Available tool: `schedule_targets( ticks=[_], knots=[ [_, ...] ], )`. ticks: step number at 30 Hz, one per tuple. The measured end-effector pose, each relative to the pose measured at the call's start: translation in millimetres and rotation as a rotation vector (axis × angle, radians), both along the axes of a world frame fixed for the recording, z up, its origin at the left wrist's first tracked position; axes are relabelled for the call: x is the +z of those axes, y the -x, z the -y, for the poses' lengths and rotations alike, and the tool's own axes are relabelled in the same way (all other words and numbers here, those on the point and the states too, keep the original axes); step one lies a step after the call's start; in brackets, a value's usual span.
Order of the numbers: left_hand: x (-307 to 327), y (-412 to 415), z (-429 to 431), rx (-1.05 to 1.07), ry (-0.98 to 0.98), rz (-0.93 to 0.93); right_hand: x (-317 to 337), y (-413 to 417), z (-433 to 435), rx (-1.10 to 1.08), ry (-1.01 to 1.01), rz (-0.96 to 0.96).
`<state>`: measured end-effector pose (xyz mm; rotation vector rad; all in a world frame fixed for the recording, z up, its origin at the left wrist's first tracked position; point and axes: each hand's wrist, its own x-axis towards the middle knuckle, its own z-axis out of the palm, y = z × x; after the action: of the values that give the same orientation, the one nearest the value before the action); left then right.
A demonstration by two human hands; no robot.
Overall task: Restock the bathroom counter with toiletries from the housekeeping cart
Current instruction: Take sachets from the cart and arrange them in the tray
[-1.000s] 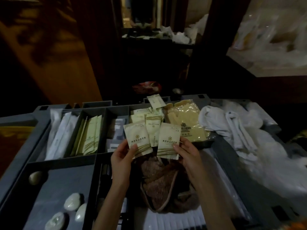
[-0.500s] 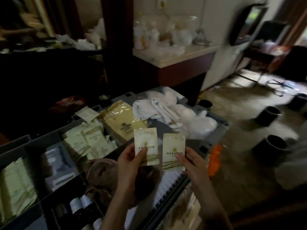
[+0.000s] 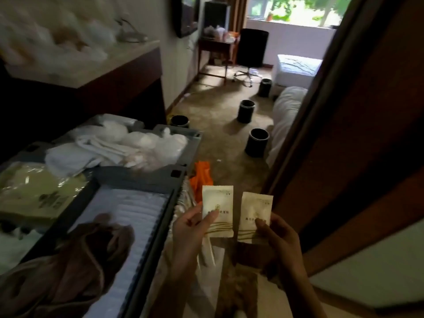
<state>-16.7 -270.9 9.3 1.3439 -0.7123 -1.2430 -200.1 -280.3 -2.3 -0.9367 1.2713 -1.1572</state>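
Observation:
My left hand point(image 3: 191, 228) pinches a cream toiletry sachet point(image 3: 218, 203) by its lower edge, holding it upright. My right hand point(image 3: 278, 239) grips a second, matching sachet point(image 3: 257, 210) beside it, a small gap between the two. Both packets hang in the air just past the right end of the grey housekeeping cart point(image 3: 160, 226). The cart's tray holds white folded linen point(image 3: 128, 216), a brown cloth point(image 3: 91, 246), a yellowish plastic pack point(image 3: 34, 191) and white towels point(image 3: 96, 148).
A dark wooden door point(image 3: 367, 134) stands close on my right. Several black bins point(image 3: 257, 145) sit on the carpet ahead, by white bedding point(image 3: 284, 115). An orange cloth point(image 3: 202, 177) hangs off the cart's end. A pale counter point(image 3: 91, 65) stands at far left.
My view has swung right, away from the cart's compartments toward the room. Both hands have carried the two sachets off the cart, past its right end; a third sachet stayed behind.

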Motion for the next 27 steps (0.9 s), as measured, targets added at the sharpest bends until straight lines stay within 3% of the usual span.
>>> schedule_targets(
  ticks=[17,27],
  knots=[
    [-4,276,23,-0.607,-0.023,-0.036,1,237,-72,-0.670,0.113,-0.041],
    [6,512,6,-0.960,0.097,-0.091,11,424,-134,-1.009,0.172,-0.087]
  ],
)
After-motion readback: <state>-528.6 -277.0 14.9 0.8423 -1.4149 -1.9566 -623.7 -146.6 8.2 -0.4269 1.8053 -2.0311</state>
